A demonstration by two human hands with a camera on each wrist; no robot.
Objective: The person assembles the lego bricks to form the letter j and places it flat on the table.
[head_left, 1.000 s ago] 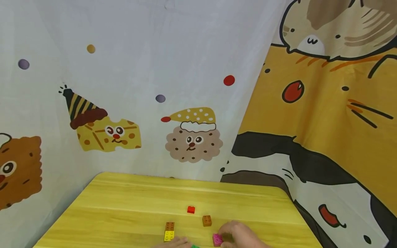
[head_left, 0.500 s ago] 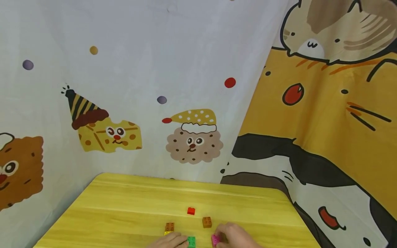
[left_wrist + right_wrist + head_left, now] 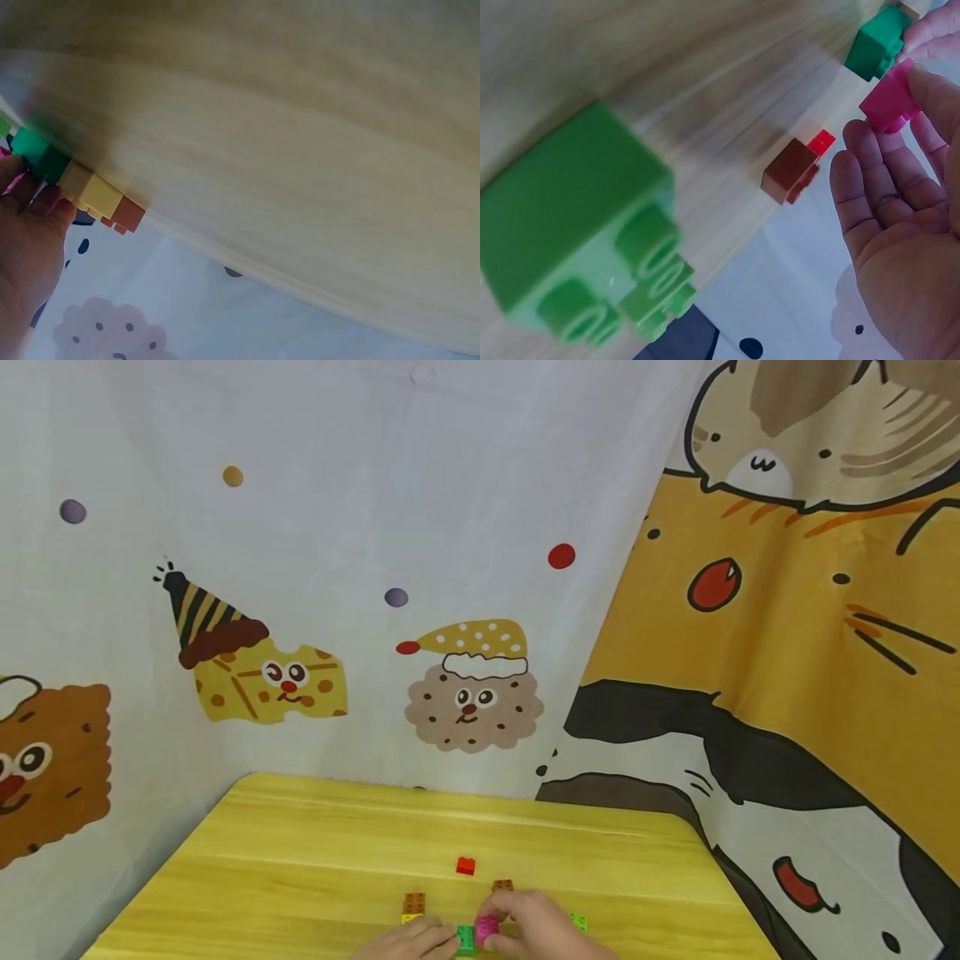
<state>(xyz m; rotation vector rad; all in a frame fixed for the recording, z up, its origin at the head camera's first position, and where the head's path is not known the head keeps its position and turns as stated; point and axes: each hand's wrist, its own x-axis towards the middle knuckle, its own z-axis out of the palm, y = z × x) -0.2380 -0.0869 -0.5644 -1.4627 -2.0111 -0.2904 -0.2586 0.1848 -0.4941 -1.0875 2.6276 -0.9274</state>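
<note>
My left hand [image 3: 408, 941] grips a green toy brick [image 3: 466, 941] near the table's front edge, its fingertips on the brick's left side; its thumb is hidden in the head view. In my right hand [image 3: 536, 927] a pink toy brick [image 3: 486, 930] is pinched between thumb and fingers, close to the green brick's right side. The right wrist view shows the pink brick [image 3: 889, 101] held just off the green brick [image 3: 875, 43], other fingers loosely bent. Left of the green brick are a yellow brick [image 3: 91, 189] and a brown brick [image 3: 129, 214], end to end.
On the yellow wood-grain table [image 3: 300, 843] lie a small red brick [image 3: 465, 866] and another brown brick [image 3: 502, 885], partly hidden behind my right hand. Light green bricks [image 3: 577, 210] stand to the right. A printed cartoon curtain [image 3: 337, 527] hangs behind the table.
My right hand has carried the pink brick left, up to the green brick. A light green brick has come into view at right. The left hand has slid off the green brick's top to its side.
</note>
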